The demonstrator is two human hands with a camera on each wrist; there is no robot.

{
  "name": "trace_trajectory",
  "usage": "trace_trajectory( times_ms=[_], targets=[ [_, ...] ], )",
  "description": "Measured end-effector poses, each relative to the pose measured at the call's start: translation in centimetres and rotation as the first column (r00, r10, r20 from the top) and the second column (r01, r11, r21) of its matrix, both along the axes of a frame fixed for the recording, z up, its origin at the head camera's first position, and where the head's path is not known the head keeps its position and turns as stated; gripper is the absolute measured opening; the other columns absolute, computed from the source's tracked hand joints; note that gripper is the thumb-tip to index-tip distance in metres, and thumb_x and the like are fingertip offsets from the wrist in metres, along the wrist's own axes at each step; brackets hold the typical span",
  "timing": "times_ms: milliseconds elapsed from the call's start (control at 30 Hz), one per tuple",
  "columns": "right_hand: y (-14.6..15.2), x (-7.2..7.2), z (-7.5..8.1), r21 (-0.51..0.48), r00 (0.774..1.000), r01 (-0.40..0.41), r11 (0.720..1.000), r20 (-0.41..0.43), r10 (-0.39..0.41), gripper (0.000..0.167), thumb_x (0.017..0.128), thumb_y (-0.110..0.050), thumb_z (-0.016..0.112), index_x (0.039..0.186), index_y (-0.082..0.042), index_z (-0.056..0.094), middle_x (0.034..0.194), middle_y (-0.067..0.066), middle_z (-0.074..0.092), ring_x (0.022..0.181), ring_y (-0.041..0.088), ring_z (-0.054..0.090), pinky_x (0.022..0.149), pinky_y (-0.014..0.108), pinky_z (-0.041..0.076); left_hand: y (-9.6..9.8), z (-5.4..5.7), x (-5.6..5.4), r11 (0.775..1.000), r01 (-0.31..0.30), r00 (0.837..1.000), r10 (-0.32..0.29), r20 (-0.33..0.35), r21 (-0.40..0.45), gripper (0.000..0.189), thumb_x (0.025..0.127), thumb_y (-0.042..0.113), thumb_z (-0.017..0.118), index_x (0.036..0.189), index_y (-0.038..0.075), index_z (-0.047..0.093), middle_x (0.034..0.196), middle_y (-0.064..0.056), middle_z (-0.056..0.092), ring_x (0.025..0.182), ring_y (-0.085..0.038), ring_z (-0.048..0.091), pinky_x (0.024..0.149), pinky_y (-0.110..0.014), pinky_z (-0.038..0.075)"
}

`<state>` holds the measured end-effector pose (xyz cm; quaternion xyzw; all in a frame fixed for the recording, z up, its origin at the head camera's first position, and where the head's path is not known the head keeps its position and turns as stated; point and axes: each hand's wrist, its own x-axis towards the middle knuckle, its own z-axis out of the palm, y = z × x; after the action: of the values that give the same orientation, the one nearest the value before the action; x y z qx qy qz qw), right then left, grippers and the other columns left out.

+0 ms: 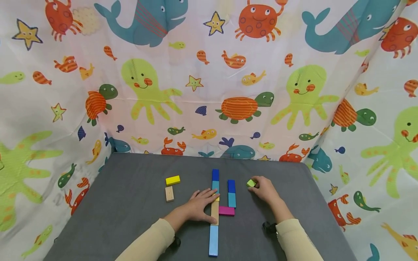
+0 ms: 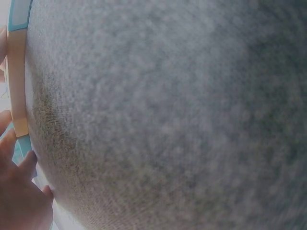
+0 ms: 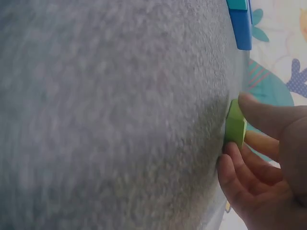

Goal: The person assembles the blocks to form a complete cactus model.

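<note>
My right hand [image 1: 267, 191] pinches a small light-green block [image 1: 251, 183] between thumb and fingers, close to the table top. In the right wrist view the thumb lies on one side of the green block [image 3: 235, 125]. My left hand [image 1: 198, 207] is spread over a long row of blocks, with the thumb on a tan block [image 1: 214, 209] and fingertips over a yellow block [image 1: 217, 198]. Farther along the row are a teal block [image 1: 215, 185] and a dark blue block [image 1: 215, 174]. A long light-blue block [image 1: 213, 241] forms its near end.
Right of the row, a pink block [image 1: 226, 211] lies crosswise, with a light-blue block [image 1: 232, 200] and a dark blue block [image 1: 231, 186] lined up beyond it. At left lie a yellow block [image 1: 172, 180] and a wooden block [image 1: 169, 194] on the grey table [image 1: 130, 217].
</note>
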<state>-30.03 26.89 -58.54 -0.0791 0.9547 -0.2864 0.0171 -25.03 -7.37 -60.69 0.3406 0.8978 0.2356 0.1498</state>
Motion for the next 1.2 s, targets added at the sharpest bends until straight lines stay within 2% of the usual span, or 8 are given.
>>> trace_trajectory(
  times_ms=[133, 267, 400, 633, 667, 767, 867, 1200],
  targets=[
    [-0.2, -0.4, -0.2, 0.022, 1.0, 0.025, 0.999, -0.004, -0.025, 0.037, 0.091, -0.012, 0.083, 0.12, 0.008, 0.072, 0.1, 0.016, 0.069, 0.087, 0.026, 0.062, 0.079, 0.046, 0.055, 0.1, 0.7, 0.3, 1.0, 0.0, 1.0, 0.0, 0.027, 0.005, 0.102, 0.088, 0.072, 0.072, 0.169, 0.025, 0.031, 0.178, 0.003, 0.02, 0.163, -0.031, 0.018, 0.127, -0.066, 0.008],
    [-0.7, -0.8, 0.1, 0.019, 1.0, 0.029, 0.999, -0.007, -0.029, 0.033, 0.093, -0.008, 0.08, 0.122, 0.006, 0.072, 0.105, 0.017, 0.07, 0.09, 0.028, 0.062, 0.082, 0.048, 0.055, 0.1, 1.6, 0.7, 1.0, -0.009, 0.999, 0.009, 0.044, -0.004, 0.102, 0.088, 0.066, 0.076, 0.169, 0.022, 0.032, 0.178, 0.0, 0.021, 0.163, -0.034, 0.017, 0.126, -0.068, 0.008],
    [-1.2, -1.3, 0.7, 0.003, 0.999, 0.022, 1.0, -0.023, -0.022, 0.034, 0.096, -0.008, 0.078, 0.128, 0.004, 0.072, 0.113, 0.018, 0.07, 0.094, 0.029, 0.062, 0.087, 0.05, 0.055, -0.1, 1.6, 0.6, 1.0, -0.016, 0.999, 0.015, 0.043, 0.003, 0.104, 0.086, 0.069, 0.075, 0.168, 0.023, 0.033, 0.178, 0.0, 0.021, 0.163, -0.034, 0.018, 0.126, -0.068, 0.008],
    [-2.1, -1.5, 2.1, -0.016, 1.0, 0.014, 1.0, -0.025, -0.014, 0.033, 0.096, -0.006, 0.077, 0.127, 0.002, 0.072, 0.123, 0.02, 0.07, 0.107, 0.034, 0.067, 0.096, 0.053, 0.056, -0.3, 0.2, 0.1, 0.999, 0.007, 1.0, -0.009, 0.027, 0.048, 0.104, 0.087, 0.08, 0.066, 0.169, 0.026, 0.031, 0.178, 0.002, 0.02, 0.163, -0.032, 0.018, 0.126, -0.068, 0.008],
    [-2.3, -1.5, 2.3, -0.022, 1.0, 0.011, 1.0, -0.024, -0.011, 0.033, 0.096, -0.006, 0.077, 0.127, 0.002, 0.072, 0.124, 0.021, 0.07, 0.109, 0.035, 0.068, 0.096, 0.053, 0.056, -0.3, 0.5, 0.2, 0.999, 0.005, 0.999, -0.008, 0.04, 0.052, 0.105, 0.086, 0.079, 0.068, 0.169, 0.026, 0.031, 0.178, 0.002, 0.02, 0.163, -0.033, 0.017, 0.125, -0.07, 0.008],
    [-2.7, -1.7, 2.8, -0.037, 1.0, 0.002, 0.999, -0.022, -0.003, 0.033, 0.096, -0.007, 0.077, 0.128, 0.002, 0.072, 0.125, 0.021, 0.069, 0.112, 0.036, 0.067, 0.098, 0.053, 0.056, -0.3, -0.6, -0.2, 0.999, 0.008, 1.0, -0.008, 0.013, 0.05, 0.103, 0.086, 0.08, 0.067, 0.169, 0.03, 0.031, 0.178, 0.005, 0.02, 0.163, -0.032, 0.018, 0.124, -0.07, 0.01],
    [-3.1, -2.0, 3.1, -0.05, 1.0, -0.008, 0.999, -0.018, 0.007, 0.033, 0.096, -0.007, 0.077, 0.127, 0.002, 0.073, 0.126, 0.021, 0.069, 0.112, 0.036, 0.068, 0.097, 0.052, 0.057, -0.3, -0.8, -0.2, 0.999, 0.0, 1.0, -0.001, 0.02, 0.052, 0.103, 0.085, 0.078, 0.069, 0.169, 0.03, 0.031, 0.178, 0.005, 0.02, 0.163, -0.032, 0.018, 0.124, -0.071, 0.01],
    [-4.5, -2.8, 3.6, -0.075, 0.999, -0.033, 0.997, -0.011, 0.032, 0.032, 0.097, -0.006, 0.076, 0.128, 0.002, 0.073, 0.126, 0.02, 0.07, 0.112, 0.035, 0.069, 0.096, 0.051, 0.058, -0.2, 0.5, 0.1, 0.998, -0.001, 0.999, -0.003, 0.053, 0.063, 0.104, 0.085, 0.078, 0.069, 0.168, 0.027, 0.033, 0.177, 0.004, 0.021, 0.163, -0.032, 0.018, 0.126, -0.069, 0.007]
  ],
)
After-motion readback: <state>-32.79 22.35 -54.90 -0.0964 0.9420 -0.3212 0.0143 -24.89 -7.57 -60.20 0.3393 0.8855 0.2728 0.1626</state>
